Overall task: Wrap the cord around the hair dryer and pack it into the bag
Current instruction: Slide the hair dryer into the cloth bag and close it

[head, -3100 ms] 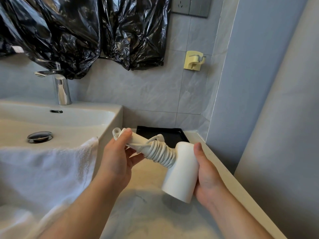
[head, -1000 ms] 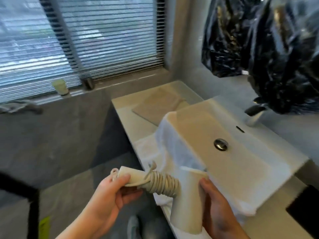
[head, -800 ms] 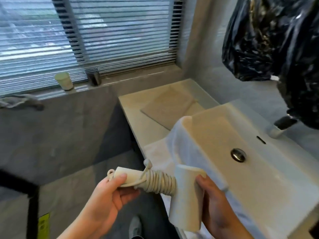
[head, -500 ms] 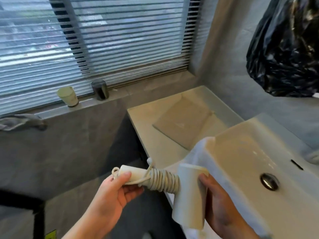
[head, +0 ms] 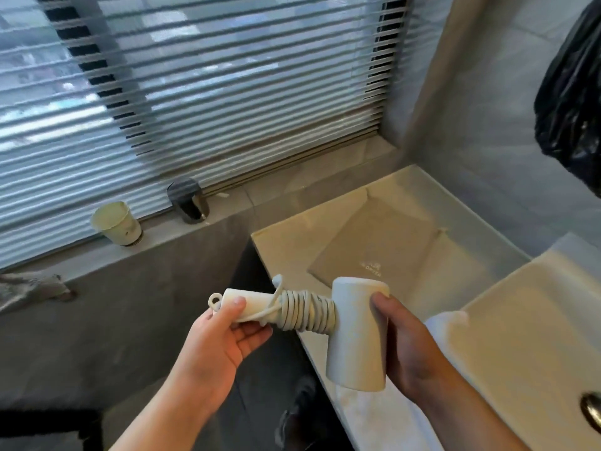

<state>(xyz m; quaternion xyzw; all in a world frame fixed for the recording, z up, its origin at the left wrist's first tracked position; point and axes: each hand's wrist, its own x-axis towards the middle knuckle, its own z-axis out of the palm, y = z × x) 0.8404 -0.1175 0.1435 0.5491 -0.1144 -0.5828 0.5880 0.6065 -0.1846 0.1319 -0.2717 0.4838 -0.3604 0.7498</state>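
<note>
Both hands grip cord-wrapped hair dryer (head: 356,333): left hand (head: 221,346) handle, right hand (head: 406,346) barrel; bag (head: 374,249) nearer.

My white plastic hair dryer (head: 356,333) carries a matching white coiled cord (head: 305,312); a flat beige cloth bag (head: 383,245) bears faint pale lettering.

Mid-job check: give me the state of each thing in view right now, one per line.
hair dryer: held in the air in both hands, not yet bagged
cord: coiled tightly around the handle
left hand: closed on the handle end
right hand: closed on the dryer's body
cloth bag: lying flat on the counter
paper cup: upright on the window ledge
blinds: lowered, slats part open
</note>
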